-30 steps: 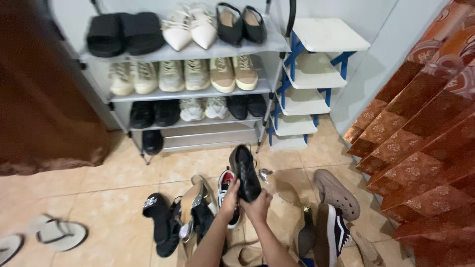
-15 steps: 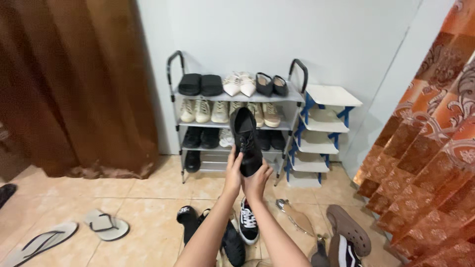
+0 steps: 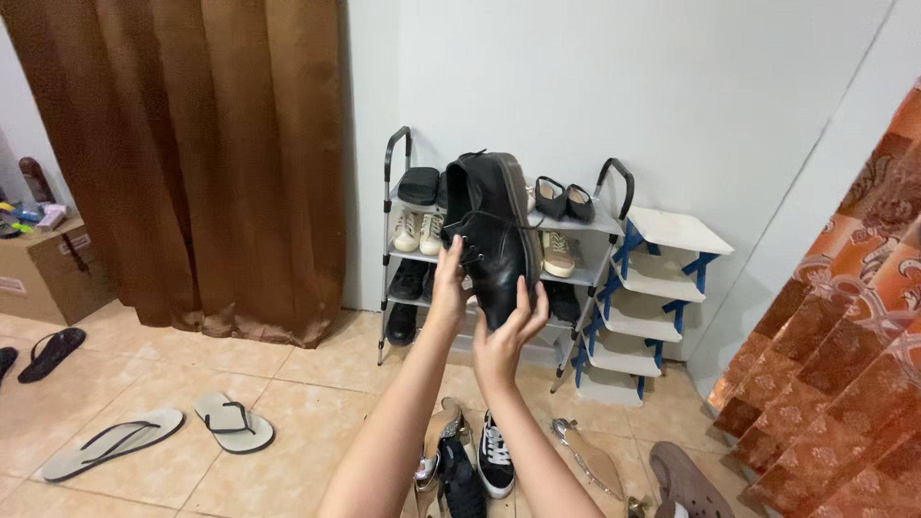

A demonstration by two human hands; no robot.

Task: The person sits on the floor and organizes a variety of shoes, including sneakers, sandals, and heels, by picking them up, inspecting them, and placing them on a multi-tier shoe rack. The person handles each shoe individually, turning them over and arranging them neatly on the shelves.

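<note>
I hold a black lace-up leather shoe [image 3: 494, 230] up in front of me with both hands, its toe pointing down. My left hand [image 3: 449, 280] grips its left side near the laces. My right hand [image 3: 506, 336] cups the toe from below. Behind the shoe stands a grey metal shoe rack [image 3: 592, 226] with black handles, its shelves holding several pairs of shoes. On the top shelf lie black slides [image 3: 419, 185] and black flats [image 3: 565, 200].
A white and blue shelf unit [image 3: 662, 280] stands right of the rack. A brown curtain [image 3: 201, 153] hangs at left, an orange patterned curtain [image 3: 844, 336] at right. Grey flip-flops [image 3: 163, 430], a black-and-white sneaker [image 3: 496, 459] and other shoes lie on the tiled floor. A cardboard box [image 3: 43, 269] sits far left.
Both hands have lifted the black shoe from near the floor to the height of the rack's top shelves. The view has tilted up and shifted, showing more wall and curtain.
</note>
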